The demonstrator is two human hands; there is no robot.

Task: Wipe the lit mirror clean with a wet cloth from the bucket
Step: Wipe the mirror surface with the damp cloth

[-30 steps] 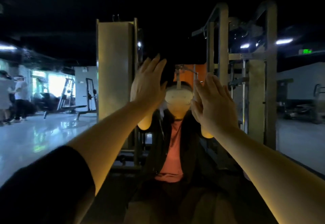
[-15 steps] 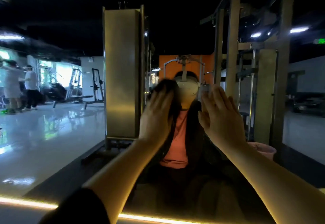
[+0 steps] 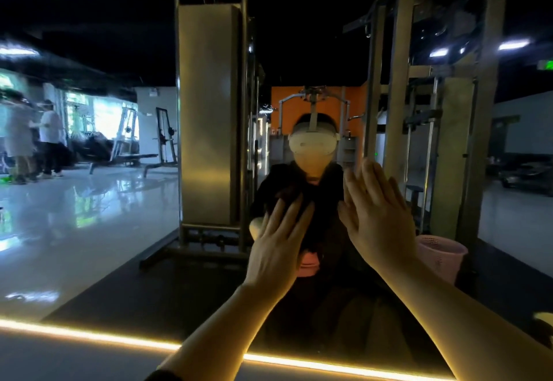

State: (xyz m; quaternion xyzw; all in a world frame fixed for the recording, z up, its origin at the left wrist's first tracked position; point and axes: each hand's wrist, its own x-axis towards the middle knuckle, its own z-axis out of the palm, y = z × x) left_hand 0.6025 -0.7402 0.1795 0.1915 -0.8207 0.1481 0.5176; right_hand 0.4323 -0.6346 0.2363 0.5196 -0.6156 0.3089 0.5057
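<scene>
The large wall mirror (image 3: 89,231) fills the view, with a glowing yellow light strip (image 3: 89,334) along its lower edge. My left hand (image 3: 278,240) lies flat against the glass with its fingers spread and straight, pressing a dark cloth (image 3: 287,198) that shows above the fingertips. The cloth blends into the dark jacket reflected behind it, so its edges are hard to tell. Just to the right, at about the same height, my right hand (image 3: 377,216) is held flat at the glass with straight fingers and holds nothing.
The mirror reflects gym machines, a tall metal weight stack (image 3: 209,111), a glossy floor and people standing far left (image 3: 33,138). A pink perforated basket (image 3: 440,255) shows in the reflection at the lower right. A yellow object (image 3: 543,319) peeks in at the right edge.
Both hands have slid down the glass, from head height to chest height of the reflection. The dark cloth now shows under my left hand, and the light strip has come into view.
</scene>
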